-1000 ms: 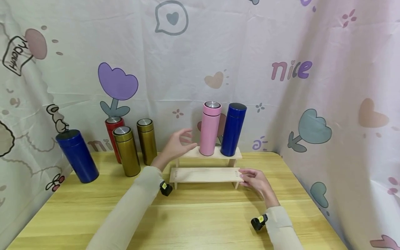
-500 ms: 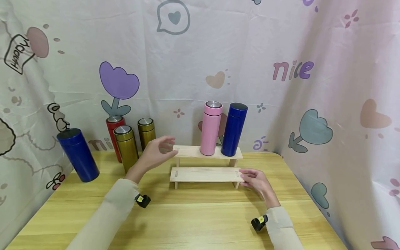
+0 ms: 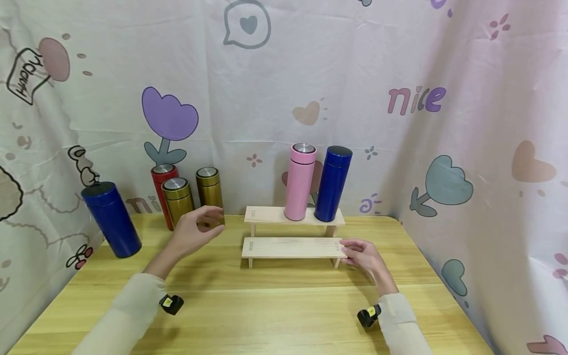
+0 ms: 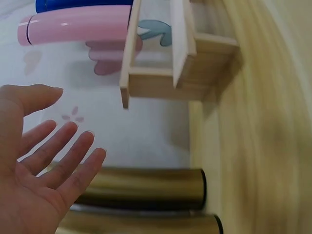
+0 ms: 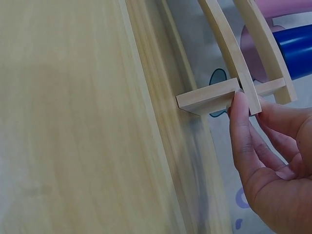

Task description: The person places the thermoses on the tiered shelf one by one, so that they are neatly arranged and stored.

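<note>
My right hand (image 3: 365, 256) pinches the right end of the lower board of a two-step wooden rack (image 3: 290, 248); the right wrist view has thumb and fingers on either face of that board. On the rack's upper step stand a pink thermos bottle (image 3: 301, 185) and a dark blue thermos bottle (image 3: 333, 185). My left hand (image 3: 195, 231) is in the air, fingers spread and holding nothing, as the left wrist view confirms. It hangs in front of two gold thermos bottles (image 3: 177, 199) and partly hides them. A red thermos bottle (image 3: 162, 192) stands behind.
Another blue thermos bottle (image 3: 111, 219) stands at the far left of the wooden table (image 3: 266, 315). A patterned cloth (image 3: 248, 98) hangs close behind the table and along both sides.
My left hand has moved left and down, away from the rack's upper step and toward the gold bottles. The right hand keeps its grip on the lower board.
</note>
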The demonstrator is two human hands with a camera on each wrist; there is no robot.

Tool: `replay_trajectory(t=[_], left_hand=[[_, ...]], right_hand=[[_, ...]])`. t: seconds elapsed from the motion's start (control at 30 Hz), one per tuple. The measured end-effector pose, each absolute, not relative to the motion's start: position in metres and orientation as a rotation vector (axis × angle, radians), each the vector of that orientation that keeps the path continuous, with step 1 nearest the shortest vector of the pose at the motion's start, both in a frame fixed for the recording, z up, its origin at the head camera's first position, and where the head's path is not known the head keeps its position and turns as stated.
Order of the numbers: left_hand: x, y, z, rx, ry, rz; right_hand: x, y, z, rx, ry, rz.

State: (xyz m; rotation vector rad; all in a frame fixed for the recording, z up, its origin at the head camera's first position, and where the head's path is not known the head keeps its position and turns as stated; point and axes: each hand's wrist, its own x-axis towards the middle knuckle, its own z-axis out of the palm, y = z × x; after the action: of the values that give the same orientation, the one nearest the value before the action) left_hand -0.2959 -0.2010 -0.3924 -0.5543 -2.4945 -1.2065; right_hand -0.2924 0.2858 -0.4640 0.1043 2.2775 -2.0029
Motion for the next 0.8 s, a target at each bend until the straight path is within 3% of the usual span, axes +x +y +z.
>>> replay_trajectory(t=[0.8], left_hand=[[-0.284,-0.302,-0.418,-0.279,-2.6,-1.108]], right_hand=[[-0.293,0.286,-0.463,0.062,2.29,-1.992]])
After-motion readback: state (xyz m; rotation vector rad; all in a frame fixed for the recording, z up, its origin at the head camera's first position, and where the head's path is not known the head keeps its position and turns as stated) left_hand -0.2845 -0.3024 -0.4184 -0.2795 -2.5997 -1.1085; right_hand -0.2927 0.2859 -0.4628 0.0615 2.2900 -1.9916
